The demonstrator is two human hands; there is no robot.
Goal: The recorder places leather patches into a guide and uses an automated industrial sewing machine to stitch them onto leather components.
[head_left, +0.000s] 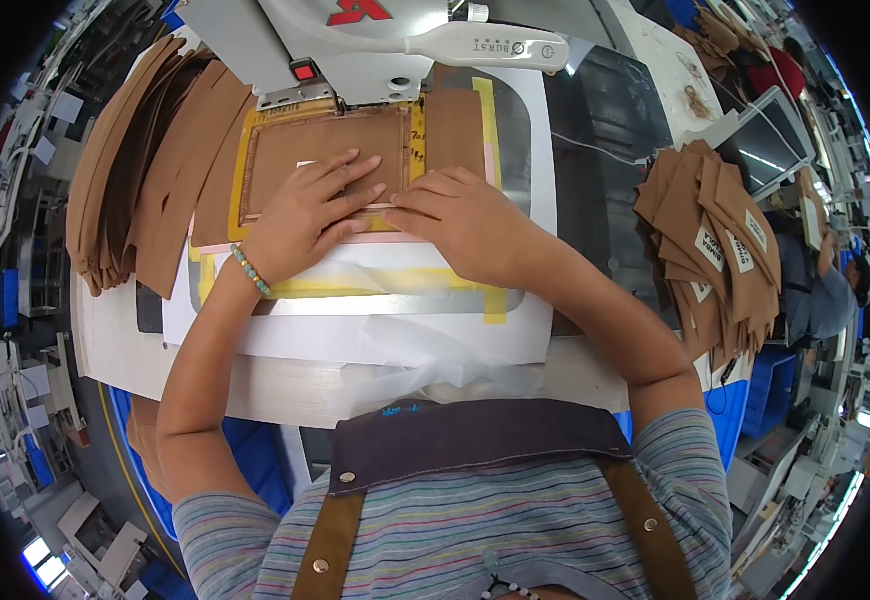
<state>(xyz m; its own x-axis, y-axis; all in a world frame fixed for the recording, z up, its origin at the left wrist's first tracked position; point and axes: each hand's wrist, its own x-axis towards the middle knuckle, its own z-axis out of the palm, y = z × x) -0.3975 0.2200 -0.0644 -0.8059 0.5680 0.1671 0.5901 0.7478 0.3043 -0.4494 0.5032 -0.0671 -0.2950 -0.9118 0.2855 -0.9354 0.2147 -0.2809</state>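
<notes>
Counter (115, 345) is carrying the whole setup. White machine head (340, 45) is standing over the far side; pinching is seeming possible if fingers are straying beneath it. Stack of brown panels (145, 160) is leaning at left; a slipping piece could be fouling the yellow-edged frame (418, 135). Translucent sheet (430, 365) is lying crumpled near the front edge, possibly snagging on a forearm. Brown panel (340, 135) is lying within the frame, partly under the hands; uneven pressure could be skewing or wrinkling it. Left hand (317, 215) is resting across panel and near border, fingers slightly apart. Right hand (465, 225) is resting at the near right corner, fingers together; whether they are pinching anything, cannot tell.
</notes>
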